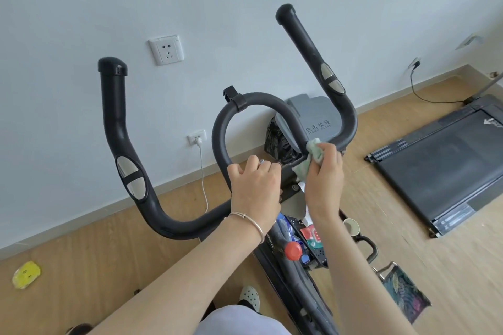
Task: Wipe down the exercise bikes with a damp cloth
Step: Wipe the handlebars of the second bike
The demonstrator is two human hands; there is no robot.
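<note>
The exercise bike's black handlebar [152, 209] fills the middle of the head view, with two upright grips and a central loop [217, 133]. My left hand [255, 185] grips the bar at the base of that loop, fingers curled round it; a thin bracelet sits on the wrist. My right hand [324, 171] holds a pale green cloth [313, 152] bunched against the right side of the loop where it meets the bar. The bike's frame [288, 280] runs down beneath my arms, partly hidden by them.
A grey bin [315, 117] with a black bag stands against the wall behind the bar. A folded treadmill [435, 166] lies on the floor at right. A bottle with a red cap [293, 250], a paper cup [351, 226], a patterned bag [405, 294] and a yellow object [27, 275] lie nearby.
</note>
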